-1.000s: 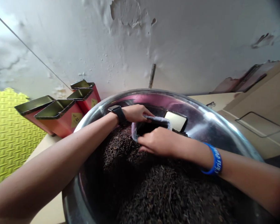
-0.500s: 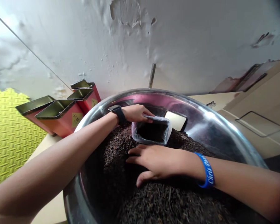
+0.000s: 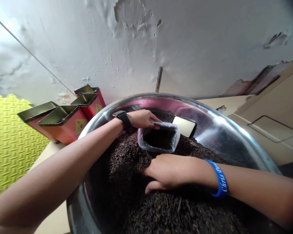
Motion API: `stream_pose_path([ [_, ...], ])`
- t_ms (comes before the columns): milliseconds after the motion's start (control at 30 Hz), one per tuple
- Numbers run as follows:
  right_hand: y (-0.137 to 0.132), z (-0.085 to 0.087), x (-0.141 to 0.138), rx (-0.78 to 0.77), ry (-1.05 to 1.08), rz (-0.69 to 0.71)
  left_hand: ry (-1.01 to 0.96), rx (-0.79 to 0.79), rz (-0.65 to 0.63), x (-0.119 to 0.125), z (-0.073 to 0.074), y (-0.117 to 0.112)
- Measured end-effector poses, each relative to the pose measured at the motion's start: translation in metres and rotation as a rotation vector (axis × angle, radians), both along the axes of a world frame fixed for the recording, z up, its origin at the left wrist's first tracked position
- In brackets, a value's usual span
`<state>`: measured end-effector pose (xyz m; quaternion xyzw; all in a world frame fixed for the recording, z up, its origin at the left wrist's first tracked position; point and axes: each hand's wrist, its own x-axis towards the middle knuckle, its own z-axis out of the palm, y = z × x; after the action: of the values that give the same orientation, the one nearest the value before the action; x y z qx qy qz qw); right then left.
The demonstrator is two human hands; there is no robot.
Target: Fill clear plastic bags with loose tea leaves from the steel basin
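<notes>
- Loose tea leaves (image 3: pixel 168 211): near-black brown, a coarse, speckled heap in the near middle
- Steel basin (image 3: pixel 236 143): silver rim, with a pink reflection along its far inner wall
- Plastic bag (image 3: pixel 158 149): clear with a milky edge, dark inside
- Wristband (image 3: pixel 221 178): bright blue with white lettering
- Watch (image 3: pixel 123 118): black
- Tins (image 3: pixel 61 125): orange-red sides, yellow square labels, olive-gold interiors, to the left
- Foam mat (image 3: pixel 12 152): yellow-green, with a woven-looking tread pattern, far left
- Tabletop (image 3: pixel 48 156): cream
- Wall (image 3: pixel 88 48): off-white, with grey blotches and peeling patches
</notes>
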<state>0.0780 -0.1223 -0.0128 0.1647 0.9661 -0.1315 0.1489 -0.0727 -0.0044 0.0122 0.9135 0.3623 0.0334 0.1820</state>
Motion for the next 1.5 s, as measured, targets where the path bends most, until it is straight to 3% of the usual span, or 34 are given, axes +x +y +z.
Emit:
stream_pose_path([
  [133, 0.007, 0.000, -0.001, 0.111, 0.071, 0.030, 0.012, 0.001, -0.011, 0.000, 0.001, -0.001],
  [400, 0.040, 0.002, 0.006, 0.368, 0.129, -0.353, 0.035, 0.004, -0.058, 0.001, 0.000, 0.000],
  [667, 0.051, -0.016, 0.008, 0.488, 0.127, -0.497, 0.037, 0.020, -0.064, 0.002, 0.003, -0.004],
  [933, 0.050, -0.025, 0.009, 0.532, 0.190, -0.471, -0.016, -0.031, -0.094, -0.001, 0.001, -0.001],
  [1100, 0.029, -0.013, 0.000, 0.590, 0.286, -0.352, -0.001, -0.030, -0.052, 0.000, 0.002, -0.001],
  [1200, 0.015, -0.003, -0.005, 0.508, 0.325, -0.246, -0.003, -0.029, -0.049, 0.000, 0.002, -0.002],
  [1367, 0.005, -0.004, -0.003, 0.120, 0.263, 0.002, 0.003, 0.004, -0.055, -0.001, 0.001, 0.000],
  [1500, 0.004, -0.007, 0.002, 0.017, 0.141, 0.000, 0.019, -0.009, -0.040, -0.002, 0.000, 0.002],
])
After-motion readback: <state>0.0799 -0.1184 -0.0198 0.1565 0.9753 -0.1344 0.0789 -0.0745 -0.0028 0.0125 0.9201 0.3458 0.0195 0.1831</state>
